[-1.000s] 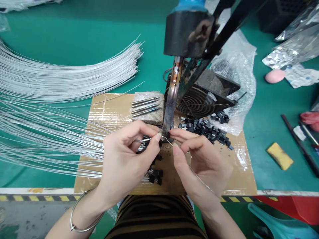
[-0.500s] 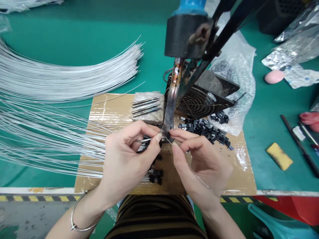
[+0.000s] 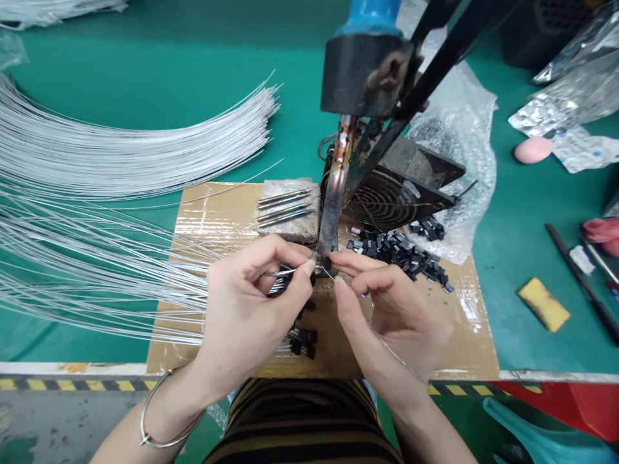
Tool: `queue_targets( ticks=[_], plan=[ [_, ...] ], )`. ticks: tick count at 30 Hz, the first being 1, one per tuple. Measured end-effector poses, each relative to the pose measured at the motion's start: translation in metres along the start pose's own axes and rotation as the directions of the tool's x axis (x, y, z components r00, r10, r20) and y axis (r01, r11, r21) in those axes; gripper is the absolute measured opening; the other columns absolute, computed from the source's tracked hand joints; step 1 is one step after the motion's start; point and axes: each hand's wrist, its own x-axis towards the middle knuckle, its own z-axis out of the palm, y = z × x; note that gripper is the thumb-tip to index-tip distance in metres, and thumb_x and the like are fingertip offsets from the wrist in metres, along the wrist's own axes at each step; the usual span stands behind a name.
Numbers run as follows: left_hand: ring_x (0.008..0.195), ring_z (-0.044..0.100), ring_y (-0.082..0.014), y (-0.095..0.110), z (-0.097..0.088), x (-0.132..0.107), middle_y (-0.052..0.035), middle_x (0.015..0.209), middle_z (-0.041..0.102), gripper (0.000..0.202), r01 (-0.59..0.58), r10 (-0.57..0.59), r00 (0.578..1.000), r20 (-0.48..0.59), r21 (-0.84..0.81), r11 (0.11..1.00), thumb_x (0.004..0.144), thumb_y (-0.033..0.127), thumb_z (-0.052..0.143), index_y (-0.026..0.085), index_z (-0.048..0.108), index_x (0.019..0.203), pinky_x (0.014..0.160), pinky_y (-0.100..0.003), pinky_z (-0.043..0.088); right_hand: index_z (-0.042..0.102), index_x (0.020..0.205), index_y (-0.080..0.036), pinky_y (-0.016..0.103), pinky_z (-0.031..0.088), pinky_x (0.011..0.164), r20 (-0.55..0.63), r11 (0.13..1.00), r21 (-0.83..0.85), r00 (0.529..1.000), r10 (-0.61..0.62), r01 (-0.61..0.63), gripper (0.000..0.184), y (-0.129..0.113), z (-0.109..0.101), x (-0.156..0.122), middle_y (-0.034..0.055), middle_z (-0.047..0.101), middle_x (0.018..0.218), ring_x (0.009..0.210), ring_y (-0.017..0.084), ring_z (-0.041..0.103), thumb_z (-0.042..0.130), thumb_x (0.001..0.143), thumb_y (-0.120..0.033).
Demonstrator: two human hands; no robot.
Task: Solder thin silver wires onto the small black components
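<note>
A soldering iron (image 3: pixel 331 216) is mounted with its tip pointing down, and both hands meet at that tip. My left hand (image 3: pixel 258 293) is closed in a pinch on a white wire (image 3: pixel 279 273), its end close under the tip. Between finger and thumb, my right hand (image 3: pixel 387 309) grips a thin solder wire (image 3: pixel 327 273), which runs back across the palm. A small black piece (image 3: pixel 326 263) shows right by the right fingertips; the exact joint is hidden by the fingers and tip. Black connectors on wires (image 3: pixel 304 341) lie below the left hand.
Loose black connectors (image 3: pixel 401 254) are heaped on the cardboard (image 3: pixel 464 335). A fan (image 3: pixel 387 196) stands behind the iron. Metal tips lie on a pale pad (image 3: pixel 290 229). White wire bundles (image 3: pixel 145 158) spread at left. A yellow sponge (image 3: pixel 543 304) lies at right.
Both hands hold nearly the same pose at the iron's tip. The whole view has shifted very slightly.
</note>
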Motion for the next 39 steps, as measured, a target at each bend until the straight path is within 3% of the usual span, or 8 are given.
queue_targets(
  ticks=[13,25,29,39],
  plan=[
    [0.069,0.073,-0.0070,-0.0005,-0.0005,0.0001,0.0029,0.085,0.082,0.018,-0.043,0.043,0.999,-0.007,-0.009,0.999,0.085,0.005,0.076,0.022,0.075,0.078,0.062,-0.011,0.055,0.070,0.090,-0.024,0.036,0.063,0.102,-0.044,0.999,0.025,0.998,-0.033,0.035,0.020,0.0038,0.0037,-0.0022,0.0031,0.082,0.120,0.112,0.020,0.079,0.074,0.092,-0.004],
    [0.070,0.072,-0.0086,-0.0029,0.0000,-0.0022,0.0014,0.085,0.081,0.017,-0.084,0.085,0.996,-0.017,0.023,0.996,0.085,0.005,0.075,0.021,0.075,0.079,0.061,-0.014,0.055,0.070,0.096,-0.024,0.040,0.068,0.096,-0.041,0.980,-0.101,0.983,-0.178,0.173,0.022,0.0079,0.0040,-0.0032,0.0077,0.083,0.117,0.109,0.024,0.081,0.074,0.091,-0.003],
    [0.067,0.069,-0.0092,-0.0036,0.0002,-0.0026,0.0013,0.083,0.080,0.016,-0.077,0.079,0.997,-0.023,0.052,0.996,0.085,0.007,0.075,0.021,0.075,0.078,0.055,-0.015,0.051,0.069,0.095,-0.023,0.040,0.068,0.097,-0.043,0.982,-0.083,0.984,-0.174,0.170,0.022,0.0078,0.0046,-0.0036,0.0078,0.082,0.120,0.110,0.024,0.082,0.073,0.091,-0.002],
    [0.068,0.071,-0.0105,-0.0020,0.0013,-0.0002,0.0002,0.082,0.080,0.014,-0.052,0.052,0.999,-0.009,0.009,0.999,0.084,0.007,0.076,0.019,0.075,0.078,0.061,-0.017,0.055,0.070,0.097,-0.024,0.037,0.068,0.095,-0.053,0.976,-0.114,0.980,-0.192,0.185,0.025,0.0097,0.0058,-0.0036,0.0059,0.083,0.116,0.108,0.022,0.082,0.074,0.090,0.000]
  ],
)
